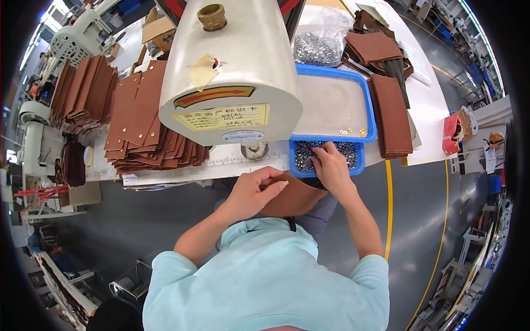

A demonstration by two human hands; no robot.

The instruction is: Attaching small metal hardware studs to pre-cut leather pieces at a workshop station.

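Note:
My left hand [255,190] grips a brown leather piece [297,197] over my lap, thumb on top and fingers beneath. A small brass-coloured stud [286,182] shows at my thumb tip. My right hand [332,167] dips into a small blue bin [361,160] full of dark, shiny metal fasteners [305,154]. Its thumb and fingertips come together among the pieces; what they pinch is hidden. Just behind stands a larger blue tray [371,110], where a few brass-coloured parts [362,132] lie in the near right corner.
A white machine head [232,66] overhangs the table, with a round metal post [254,150] below it. Stacked brown leather pieces [135,110] lie left, and another stack [391,116] lies right. A clear bag [326,41] of metal fasteners sits behind the tray.

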